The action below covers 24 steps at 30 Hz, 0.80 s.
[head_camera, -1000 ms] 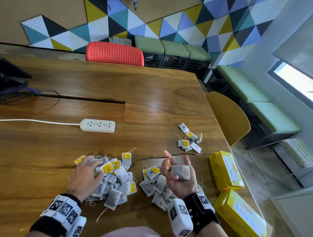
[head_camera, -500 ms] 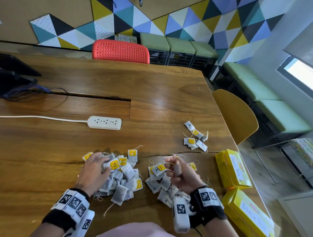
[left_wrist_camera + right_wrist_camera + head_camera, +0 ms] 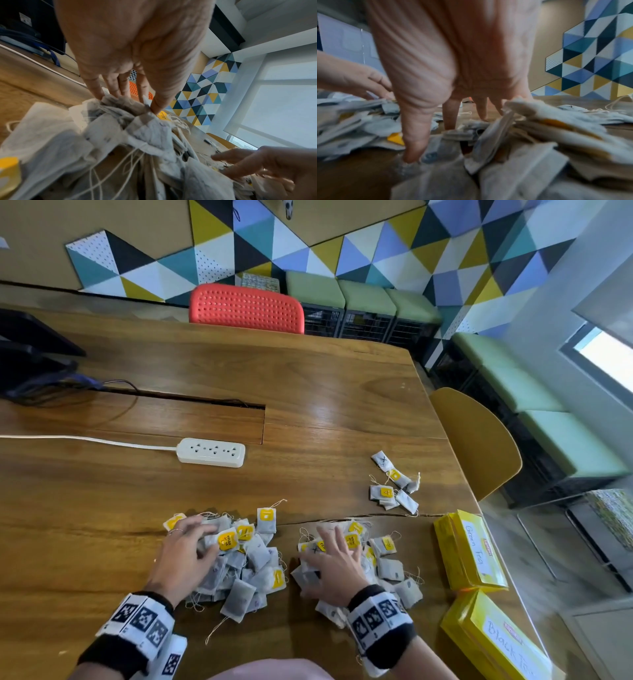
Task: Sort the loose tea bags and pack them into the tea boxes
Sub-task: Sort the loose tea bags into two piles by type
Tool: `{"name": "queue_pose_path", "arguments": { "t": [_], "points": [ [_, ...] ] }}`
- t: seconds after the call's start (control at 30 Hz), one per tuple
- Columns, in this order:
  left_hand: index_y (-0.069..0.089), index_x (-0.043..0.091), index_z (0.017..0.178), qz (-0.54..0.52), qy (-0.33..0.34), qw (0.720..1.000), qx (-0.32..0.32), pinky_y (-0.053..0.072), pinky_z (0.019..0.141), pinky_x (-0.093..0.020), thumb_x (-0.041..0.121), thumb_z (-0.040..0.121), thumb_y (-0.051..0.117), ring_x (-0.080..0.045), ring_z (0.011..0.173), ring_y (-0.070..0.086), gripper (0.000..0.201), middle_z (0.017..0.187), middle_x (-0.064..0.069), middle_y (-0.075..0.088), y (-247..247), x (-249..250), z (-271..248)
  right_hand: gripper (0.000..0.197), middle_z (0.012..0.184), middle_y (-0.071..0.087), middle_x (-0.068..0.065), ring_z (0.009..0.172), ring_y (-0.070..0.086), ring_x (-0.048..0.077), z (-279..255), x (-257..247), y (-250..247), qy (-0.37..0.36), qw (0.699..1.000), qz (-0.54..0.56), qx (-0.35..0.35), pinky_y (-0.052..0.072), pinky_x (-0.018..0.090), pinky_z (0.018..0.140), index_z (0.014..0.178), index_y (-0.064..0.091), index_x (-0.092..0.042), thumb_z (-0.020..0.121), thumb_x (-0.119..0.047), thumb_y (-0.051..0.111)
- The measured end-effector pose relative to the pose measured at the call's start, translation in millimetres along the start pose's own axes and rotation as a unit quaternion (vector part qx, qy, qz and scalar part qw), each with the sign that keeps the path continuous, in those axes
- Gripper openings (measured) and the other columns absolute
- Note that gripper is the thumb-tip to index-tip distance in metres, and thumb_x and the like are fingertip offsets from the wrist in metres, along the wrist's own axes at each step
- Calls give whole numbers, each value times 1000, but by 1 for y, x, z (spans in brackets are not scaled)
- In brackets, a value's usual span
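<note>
Both hands, left hand [image 3: 181,556] and right hand [image 3: 334,566], lay spread flat on unsorted tea bags [image 3: 246,570] left of the shut yellow tea boxes [image 3: 469,549]; packing had not begun.

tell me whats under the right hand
The right hand lies spread, palm down, on the right pile of tea bags; grey bags and yellow tags show around its fingers. Whatever lies directly beneath the palm is covered, and the right wrist view is too blurred to tell more.
</note>
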<state>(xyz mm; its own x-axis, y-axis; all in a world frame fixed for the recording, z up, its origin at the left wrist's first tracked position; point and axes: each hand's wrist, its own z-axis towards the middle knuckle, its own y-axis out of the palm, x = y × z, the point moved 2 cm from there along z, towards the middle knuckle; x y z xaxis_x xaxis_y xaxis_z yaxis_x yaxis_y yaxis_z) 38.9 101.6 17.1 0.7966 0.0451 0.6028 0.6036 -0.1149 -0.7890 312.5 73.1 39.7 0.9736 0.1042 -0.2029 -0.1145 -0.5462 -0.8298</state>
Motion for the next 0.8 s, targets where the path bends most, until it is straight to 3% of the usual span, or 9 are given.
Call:
{"name": "queue_pose_path", "arguments": {
  "t": [0.07,0.2,0.27,0.37,0.43,0.5,0.6,0.7,0.8],
  "points": [
    [65,17,116,-9,0,1000,-1,37,106,-35,19,86,69,-18,121,48,31,133,-4,47,0,-1,0,54,159,1,-3,146,-10,34,10,-1,11,-2,1000,-11,-19,6,73,108,137,44,-39,87,-39,64],
    [67,13,110,-62,2,997,37,36,102,-30,12,85,69,-14,118,47,25,123,-1,51,-5,-4,-1,30,148,30,0,141,20,26,19,11,9,19,1000,15,11,22,63,108,116,65,-28,86,-25,61],
    [66,12,109,-88,-15,994,61,38,102,-36,11,85,68,-18,118,49,23,123,-3,52,-10,-10,-2,24,145,35,-2,136,30,23,14,15,1,25,999,18,10,23,58,109,107,70,-23,85,-22,62],
    [63,17,114,-114,-63,986,102,44,98,-44,18,88,64,-23,114,53,25,130,-5,52,-17,-27,-4,26,143,41,-9,130,39,18,8,24,-14,25,997,74,17,25,50,112,107,70,-28,81,-30,65],
    [62,19,116,-133,-116,976,131,44,95,-49,21,91,61,-28,115,53,25,132,-7,51,-21,-41,-5,28,133,52,-10,122,49,14,11,39,-33,36,983,155,87,36,34,106,110,69,-33,82,-34,66],
    [63,20,113,-149,-151,965,154,44,96,-51,20,92,60,-30,115,53,21,128,-9,55,-24,-58,-5,27,123,60,-5,114,56,13,24,63,-57,70,957,220,176,42,24,94,110,70,-27,84,-32,68],
    [61,33,107,-121,-189,963,146,45,94,-54,26,93,59,-32,112,55,15,116,-6,64,-22,-87,-5,44,131,50,9,123,48,25,52,109,-89,168,935,208,234,40,29,93,124,61,-20,81,-28,71],
    [61,33,106,-92,-217,963,133,48,89,-51,26,93,60,-32,107,57,15,112,-7,65,-19,-101,-8,79,148,22,19,136,23,38,78,153,-103,278,924,163,206,36,46,104,140,42,-26,72,-41,79],
    [63,26,108,-90,-217,963,134,47,88,-47,22,92,60,-31,106,58,17,114,-8,64,-19,-97,-8,106,156,2,16,140,13,44,101,185,-107,328,918,159,157,34,54,106,146,30,-34,58,-53,86]
  ]
}}
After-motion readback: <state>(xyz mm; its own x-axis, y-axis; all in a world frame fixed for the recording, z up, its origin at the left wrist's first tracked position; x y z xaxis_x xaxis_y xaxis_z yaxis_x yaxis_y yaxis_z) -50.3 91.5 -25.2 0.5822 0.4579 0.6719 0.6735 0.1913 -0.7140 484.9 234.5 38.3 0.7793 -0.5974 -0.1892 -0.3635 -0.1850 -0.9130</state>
